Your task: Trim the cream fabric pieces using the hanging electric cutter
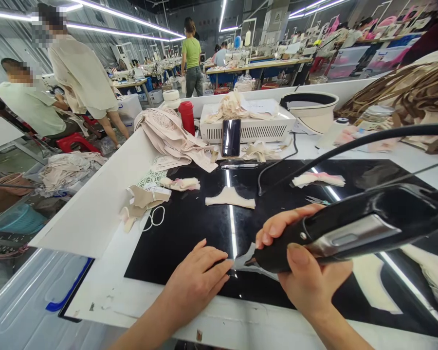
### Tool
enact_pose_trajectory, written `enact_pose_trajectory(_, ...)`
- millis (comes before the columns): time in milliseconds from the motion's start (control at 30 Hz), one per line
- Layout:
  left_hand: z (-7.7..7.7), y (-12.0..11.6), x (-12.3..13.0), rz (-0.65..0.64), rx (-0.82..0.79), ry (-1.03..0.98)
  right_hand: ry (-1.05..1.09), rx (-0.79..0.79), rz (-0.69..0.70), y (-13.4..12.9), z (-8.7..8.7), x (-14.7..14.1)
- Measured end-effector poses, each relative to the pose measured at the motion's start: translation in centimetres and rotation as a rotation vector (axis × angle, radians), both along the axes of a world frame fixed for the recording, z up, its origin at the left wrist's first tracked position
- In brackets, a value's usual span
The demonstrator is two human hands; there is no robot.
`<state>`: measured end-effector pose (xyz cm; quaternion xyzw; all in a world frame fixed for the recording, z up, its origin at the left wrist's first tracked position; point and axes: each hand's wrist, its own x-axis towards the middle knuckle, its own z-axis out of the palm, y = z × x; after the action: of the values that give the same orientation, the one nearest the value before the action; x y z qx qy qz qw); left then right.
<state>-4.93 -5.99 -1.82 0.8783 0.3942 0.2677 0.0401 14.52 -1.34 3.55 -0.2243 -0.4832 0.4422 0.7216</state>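
My right hand (308, 277) is wrapped round a black corded hand tool (354, 233) with a silver panel. Its narrow tip points left and down, touching or just above a thin translucent whitish strip (246, 257) on the black mat (182, 228). My left hand (200, 274) lies nearly flat, fingers stretched, with its fingertips at the strip's left end. The tool and my right hand hide part of the strip. Beyond my hands lies a cream curved fabric piece (229, 198). Another cream piece (374, 282) lies partly hidden beneath my right arm and the tool.
Fabric bundles (146, 199) and white cord lie on the left. A phone (231, 138) leans on a white vented box (266, 127), near a pen (240, 166) and red cup (187, 118). Small scissors (316, 200) lie by the tool. Its thick cable (372, 133) arches across the right. People stand beyond.
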Motion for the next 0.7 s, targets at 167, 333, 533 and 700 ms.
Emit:
enact_pose_trajectory(167,0.0,0.1,0.4,0.008,-0.033,0.038,-0.019,-0.006,0.0,-0.2,-0.6,0.6)
enact_pose_trajectory(333,-0.1,-0.3,0.1,0.013,-0.037,0.042,-0.013,0.002,-0.005,-0.4,-0.6,0.3)
enact_pose_trajectory(533,0.0,-1.2,-0.4,0.039,-0.023,0.044,-0.023,0.005,-0.02,-0.3,-0.7,0.4)
enact_pose_trajectory(700,0.0,-1.8,-0.7,0.055,0.0,0.055,-0.023,-0.02,-0.02,-0.5,-0.7,0.3)
